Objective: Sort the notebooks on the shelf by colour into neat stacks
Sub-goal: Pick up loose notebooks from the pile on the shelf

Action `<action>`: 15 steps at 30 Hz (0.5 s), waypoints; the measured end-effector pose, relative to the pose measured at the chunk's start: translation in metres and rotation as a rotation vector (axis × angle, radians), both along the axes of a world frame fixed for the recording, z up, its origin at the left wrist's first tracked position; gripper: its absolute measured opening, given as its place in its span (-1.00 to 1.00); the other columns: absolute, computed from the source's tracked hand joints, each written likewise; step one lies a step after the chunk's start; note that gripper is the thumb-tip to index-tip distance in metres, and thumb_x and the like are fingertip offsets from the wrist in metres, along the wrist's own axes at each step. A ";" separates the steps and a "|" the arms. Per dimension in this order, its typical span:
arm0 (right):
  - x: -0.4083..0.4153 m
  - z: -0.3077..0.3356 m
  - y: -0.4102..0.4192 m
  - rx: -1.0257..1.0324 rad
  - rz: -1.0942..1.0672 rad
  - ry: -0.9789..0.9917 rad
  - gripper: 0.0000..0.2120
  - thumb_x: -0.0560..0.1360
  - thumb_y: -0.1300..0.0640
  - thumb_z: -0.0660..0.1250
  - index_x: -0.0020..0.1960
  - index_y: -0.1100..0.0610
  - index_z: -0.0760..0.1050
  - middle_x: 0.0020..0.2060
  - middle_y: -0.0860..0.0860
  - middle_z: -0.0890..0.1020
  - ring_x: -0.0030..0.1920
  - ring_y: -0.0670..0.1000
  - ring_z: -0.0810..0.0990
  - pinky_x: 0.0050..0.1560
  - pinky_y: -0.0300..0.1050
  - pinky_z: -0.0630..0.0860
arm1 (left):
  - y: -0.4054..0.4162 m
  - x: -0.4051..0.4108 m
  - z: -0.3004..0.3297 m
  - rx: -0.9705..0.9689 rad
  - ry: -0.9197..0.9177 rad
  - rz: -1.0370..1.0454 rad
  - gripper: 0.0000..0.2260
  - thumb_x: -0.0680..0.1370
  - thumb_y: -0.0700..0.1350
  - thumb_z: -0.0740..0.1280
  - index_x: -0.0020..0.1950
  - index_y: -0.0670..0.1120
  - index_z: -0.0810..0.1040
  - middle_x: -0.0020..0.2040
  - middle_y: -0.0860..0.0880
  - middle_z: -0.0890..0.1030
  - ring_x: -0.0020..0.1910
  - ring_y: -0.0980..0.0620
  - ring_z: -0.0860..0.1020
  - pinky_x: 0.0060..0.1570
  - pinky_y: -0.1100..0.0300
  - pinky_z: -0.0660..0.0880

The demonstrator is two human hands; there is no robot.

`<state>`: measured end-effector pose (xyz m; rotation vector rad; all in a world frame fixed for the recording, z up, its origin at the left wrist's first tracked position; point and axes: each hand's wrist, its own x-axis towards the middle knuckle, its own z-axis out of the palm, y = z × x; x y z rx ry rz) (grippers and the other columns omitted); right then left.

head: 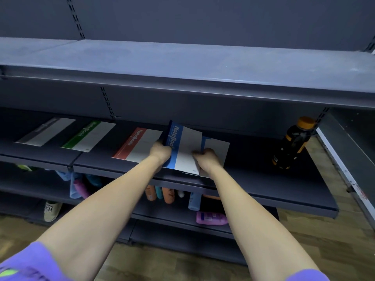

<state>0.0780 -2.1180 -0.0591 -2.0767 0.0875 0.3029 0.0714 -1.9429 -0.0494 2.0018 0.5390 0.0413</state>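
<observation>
Both my hands, left (pixel 161 152) and right (pixel 207 158), grip the blue-spined white notebook (pixel 183 148), tilted up off another blue one (pixel 216 151) near the shelf's (pixel 263 179) front edge.

Your two hands hold a blue notebook (pixel 183 148) over a dark shelf (pixel 263 179).

Your left hand (pixel 161 152) grips its blue spine edge, your right hand (pixel 207 159) its white side, tilting it above another blue notebook (pixel 218 148) lying flat. To the left lie a red notebook (pixel 138 145), a green notebook (pixel 89 135) and a grey notebook (pixel 45 131), each apart. A black bottle with an orange cap (pixel 293 142) stands at the right. Bottles crowd the lower shelves.
</observation>
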 end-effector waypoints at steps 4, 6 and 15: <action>0.004 -0.003 -0.001 0.045 -0.075 -0.026 -0.73 0.58 0.08 0.31 0.14 0.24 0.39 -0.15 0.10 0.53 -0.21 0.06 0.51 -0.18 -0.10 0.41 | -0.001 -0.001 0.003 0.064 -0.041 -0.040 -0.61 0.58 -0.27 0.29 0.42 -0.18 0.40 0.25 -0.18 0.57 0.21 -0.21 0.53 0.03 0.13 0.43; 0.006 -0.003 -0.005 0.051 -0.110 -0.031 -0.73 0.59 0.10 0.30 0.19 0.23 0.38 -0.03 0.13 0.57 -0.08 0.11 0.55 -0.11 -0.10 0.43 | 0.001 -0.001 0.004 0.100 -0.019 -0.044 -0.65 0.56 -0.29 0.28 0.35 -0.16 0.43 0.21 -0.20 0.56 0.14 -0.21 0.55 -0.04 0.11 0.48; 0.005 -0.017 -0.043 -0.186 -0.231 -0.023 -0.79 0.59 0.11 0.28 0.20 0.14 0.45 0.10 0.14 0.63 0.06 0.20 0.63 -0.11 -0.09 0.53 | 0.014 -0.009 -0.007 0.139 0.017 -0.123 -0.81 0.52 -0.24 0.30 0.10 -0.07 0.48 0.05 -0.22 0.62 -0.03 -0.23 0.64 -0.10 -0.03 0.64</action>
